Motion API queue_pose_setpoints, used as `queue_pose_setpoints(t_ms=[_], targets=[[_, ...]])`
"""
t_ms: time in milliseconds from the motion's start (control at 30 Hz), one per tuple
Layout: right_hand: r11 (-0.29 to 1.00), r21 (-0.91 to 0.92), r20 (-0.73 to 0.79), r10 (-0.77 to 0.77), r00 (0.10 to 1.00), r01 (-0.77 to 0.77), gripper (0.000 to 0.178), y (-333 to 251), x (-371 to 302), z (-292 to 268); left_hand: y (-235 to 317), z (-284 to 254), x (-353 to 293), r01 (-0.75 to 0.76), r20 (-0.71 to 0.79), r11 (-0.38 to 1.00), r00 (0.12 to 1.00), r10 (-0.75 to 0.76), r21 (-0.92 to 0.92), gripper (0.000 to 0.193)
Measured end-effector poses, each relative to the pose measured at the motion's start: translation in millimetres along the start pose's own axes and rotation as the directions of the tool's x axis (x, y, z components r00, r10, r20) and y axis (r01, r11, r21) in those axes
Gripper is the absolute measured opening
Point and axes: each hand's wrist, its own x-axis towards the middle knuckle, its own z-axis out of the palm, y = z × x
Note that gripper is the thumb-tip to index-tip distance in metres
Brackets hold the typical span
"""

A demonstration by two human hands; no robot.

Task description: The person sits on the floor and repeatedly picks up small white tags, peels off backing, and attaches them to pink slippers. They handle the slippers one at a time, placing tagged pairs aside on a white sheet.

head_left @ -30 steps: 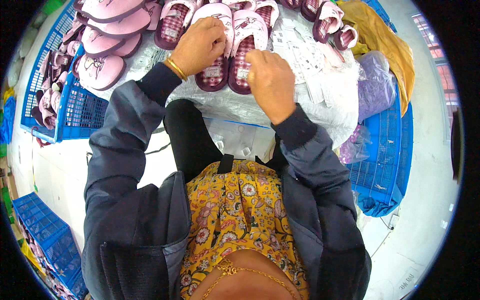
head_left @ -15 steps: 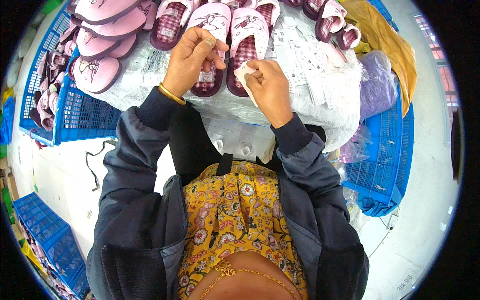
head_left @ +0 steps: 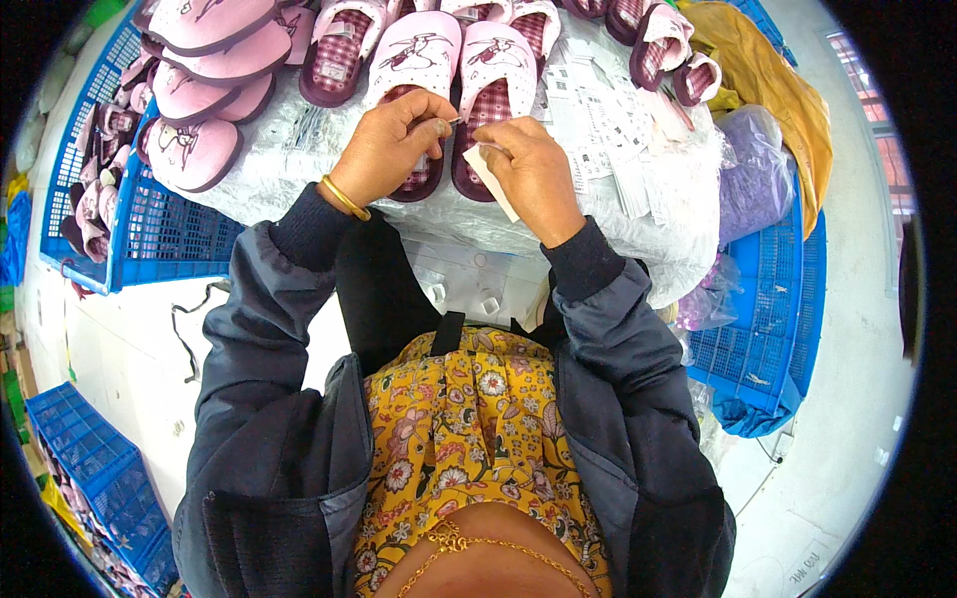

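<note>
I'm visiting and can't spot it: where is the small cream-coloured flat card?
In the head view, above centre, the card is held in the right hand, seen against the heel of a pink slipper with a checked dark-red insole.

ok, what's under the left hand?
A pink slipper, showing past the left hand: toe beyond, heel nearer the person. Clear plastic shows to the left. The slipper's middle is mostly covered; anything on that part can't be seen.
</note>
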Motion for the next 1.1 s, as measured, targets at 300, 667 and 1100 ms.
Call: queue_pose_setpoints(t_ms=[300, 667, 1100], targets=[[0.998, -0.027, 0.042, 0.06, 0.997, -0.059, 0.011, -6.2, 3.3, -1.1, -0.8, 4.1, -1.4, -0.026, 0.024, 0.997, 0.999, 0.024, 0.075, 0.013], [0.954, 0.244, -0.088, 0.201, 0.976, -0.174, 0.008, 4.8, -5.1, 12.0, -5.2, 20.0, 5.8, -0.051, 0.056, 0.987, 0.997, 0.043, 0.155, 0.01], [0.924, 0.345, -0.084, 0.209, 0.974, -0.168, 0.011, 9.9, -6.7, 10.1, -2.3, 20.4, 9.6, -0.077, 0.109, 0.976, 0.993, 0.055, 0.202, 0.01]])
